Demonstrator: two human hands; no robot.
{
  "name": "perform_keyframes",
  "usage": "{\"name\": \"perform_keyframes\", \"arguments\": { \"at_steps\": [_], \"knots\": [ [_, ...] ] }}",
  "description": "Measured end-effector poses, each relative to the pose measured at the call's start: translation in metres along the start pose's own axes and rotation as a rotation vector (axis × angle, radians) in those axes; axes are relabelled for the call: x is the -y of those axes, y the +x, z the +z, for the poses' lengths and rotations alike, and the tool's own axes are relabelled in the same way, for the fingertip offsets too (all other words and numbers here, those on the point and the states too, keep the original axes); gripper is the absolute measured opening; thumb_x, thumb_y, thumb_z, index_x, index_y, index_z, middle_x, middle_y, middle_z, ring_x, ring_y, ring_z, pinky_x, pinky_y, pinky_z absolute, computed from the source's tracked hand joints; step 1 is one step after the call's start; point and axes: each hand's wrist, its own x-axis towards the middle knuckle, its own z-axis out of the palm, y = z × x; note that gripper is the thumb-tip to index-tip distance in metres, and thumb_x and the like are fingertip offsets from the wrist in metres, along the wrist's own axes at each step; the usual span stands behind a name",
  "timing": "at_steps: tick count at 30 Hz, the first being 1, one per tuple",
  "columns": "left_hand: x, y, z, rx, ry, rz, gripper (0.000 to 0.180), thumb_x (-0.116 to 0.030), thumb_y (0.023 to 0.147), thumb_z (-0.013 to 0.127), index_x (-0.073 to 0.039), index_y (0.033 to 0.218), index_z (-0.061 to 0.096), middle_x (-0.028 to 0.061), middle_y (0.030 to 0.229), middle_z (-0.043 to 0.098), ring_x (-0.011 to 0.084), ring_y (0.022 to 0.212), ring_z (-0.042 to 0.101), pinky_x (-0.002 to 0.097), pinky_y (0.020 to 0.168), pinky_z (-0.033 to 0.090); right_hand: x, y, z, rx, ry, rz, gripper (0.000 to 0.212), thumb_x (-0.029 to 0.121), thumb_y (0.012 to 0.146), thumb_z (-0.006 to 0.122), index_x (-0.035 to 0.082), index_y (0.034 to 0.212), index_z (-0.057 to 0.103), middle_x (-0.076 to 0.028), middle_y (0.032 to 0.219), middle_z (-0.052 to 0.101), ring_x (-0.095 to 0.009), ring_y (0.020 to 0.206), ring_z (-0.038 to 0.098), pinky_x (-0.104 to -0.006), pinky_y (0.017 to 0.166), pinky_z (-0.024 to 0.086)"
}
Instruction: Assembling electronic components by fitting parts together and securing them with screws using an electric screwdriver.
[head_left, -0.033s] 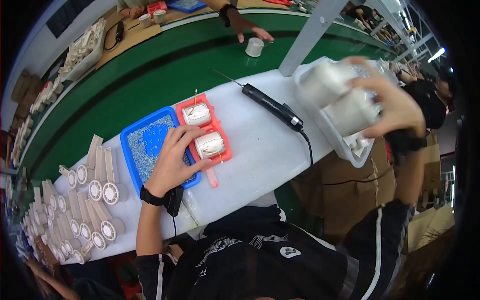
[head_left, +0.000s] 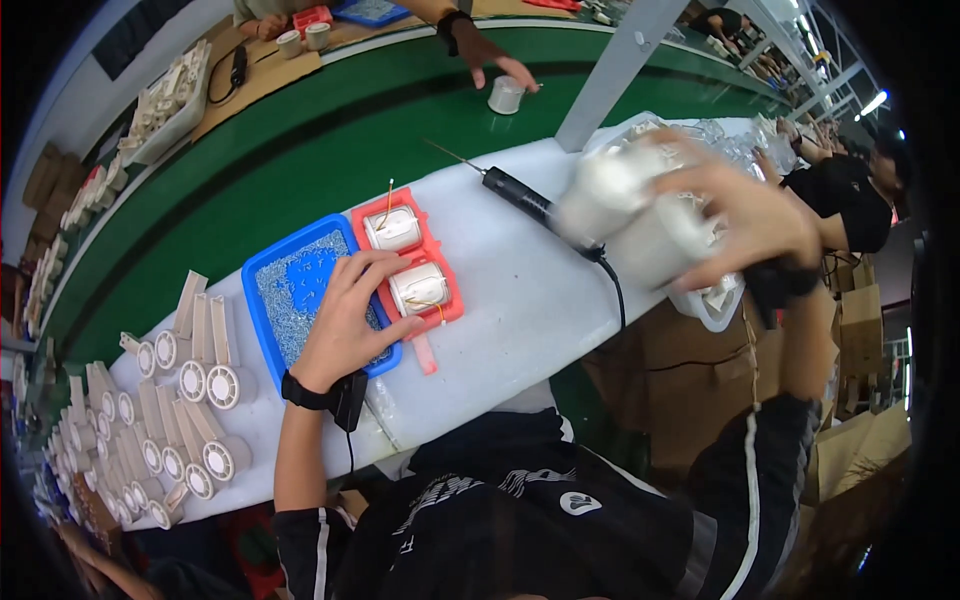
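Observation:
My left hand [head_left: 345,325] lies at the red two-cell holder [head_left: 437,248], thumb and fingers bracketing its lower cell. An upper white cylindrical part [head_left: 393,232] and a lower white cylindrical part [head_left: 420,290] sit in the cells, each with thin wires. My right hand [head_left: 755,215], smeared by motion, grips a pair of white cylindrical parts [head_left: 655,245] over the worktop's right end. Behind them is a pale plastic bin [head_left: 718,315], partly hidden. Beside my left hand stands a blue tray [head_left: 258,325] of small screws.
A black electric screwdriver [head_left: 520,200] with its cable lies across the white worktop [head_left: 490,330]. Several white fan-like parts with handles [head_left: 220,385] crowd the left end. Past a green conveyor belt [head_left: 370,120], a co-worker's hand [head_left: 490,55] reaches to a white cylinder [head_left: 506,95]. A grey post [head_left: 620,70] rises at the far edge.
My right hand has moved left with the white cylindrical parts, from above the bin to over the worktop beside the screwdriver. My left hand stays where it was.

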Motion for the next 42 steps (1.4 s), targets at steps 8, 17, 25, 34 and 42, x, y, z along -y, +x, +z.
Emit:
{"name": "perform_keyframes", "arguments": {
  "at_steps": [8, 17, 25, 34, 42],
  "knots": [
    [-0.01, 0.009, -0.002, 0.014, -0.088, 0.073, 0.065, -0.023, 0.075, 0.087, -0.004, 0.131, 0.063, 0.0144, 0.131, 0.061, 0.035, 0.125, 0.055, 0.0439, 0.11, 0.043, -0.012, 0.092, 0.112, 0.102, -0.224, -0.084, 0.066, 0.036, 0.065, 0.09, 0.011, 0.123, 0.07, -0.028, 0.149, 0.032, -0.046, 0.116, 0.061, -0.0438, 0.106, 0.05],
    [-0.038, 0.096, 0.045, 0.283, 0.249, 0.167, 0.048, -0.02, 0.074, 0.079, 0.003, 0.113, 0.063, 0.022, 0.111, 0.067, 0.0395, 0.108, 0.064, 0.0469, 0.093, 0.051, -0.031, 0.098, 0.129, 0.103, -0.244, -0.105, 0.062, 0.033, 0.064, 0.088, 0.011, 0.119, 0.069, -0.029, 0.148, 0.034, -0.047, 0.127, 0.056, -0.0449, 0.108, 0.049],
    [-0.074, 0.137, -0.031, 0.454, 0.286, 0.082, 0.045, -0.027, 0.066, 0.086, 0.001, 0.097, 0.068, 0.0214, 0.096, 0.071, 0.0374, 0.089, 0.07, 0.0426, 0.081, 0.056, -0.047, 0.077, 0.145, -0.03, -0.2, -0.135, 0.062, 0.033, 0.065, 0.087, 0.011, 0.119, 0.068, -0.031, 0.151, 0.033, -0.047, 0.128, 0.052, -0.0455, 0.109, 0.048],
    [0.172, 0.287, -0.114, 0.225, 0.622, -0.284, 0.067, -0.037, 0.06, 0.093, -0.002, 0.113, 0.07, 0.0174, 0.106, 0.075, 0.0284, 0.1, 0.074, 0.0402, 0.09, 0.057, -0.04, 0.043, 0.163, -0.402, -0.281, -0.194, 0.058, 0.028, 0.075, 0.084, 0.014, 0.128, 0.066, -0.021, 0.16, 0.031, -0.048, 0.127, 0.054, -0.0446, 0.103, 0.052],
    [0.318, 0.284, -0.088, 0.103, 0.706, -0.501, 0.073, -0.038, 0.06, 0.095, 0.001, 0.117, 0.069, 0.0211, 0.112, 0.074, 0.0359, 0.1, 0.073, 0.0427, 0.091, 0.057, -0.114, -0.044, 0.067, -0.849, -0.423, 0.401, 0.045, 0.022, 0.08, 0.079, 0.004, 0.12, 0.068, -0.017, 0.115, 0.07, -0.037, 0.109, 0.065, -0.0444, 0.092, 0.053]
  ]
}}
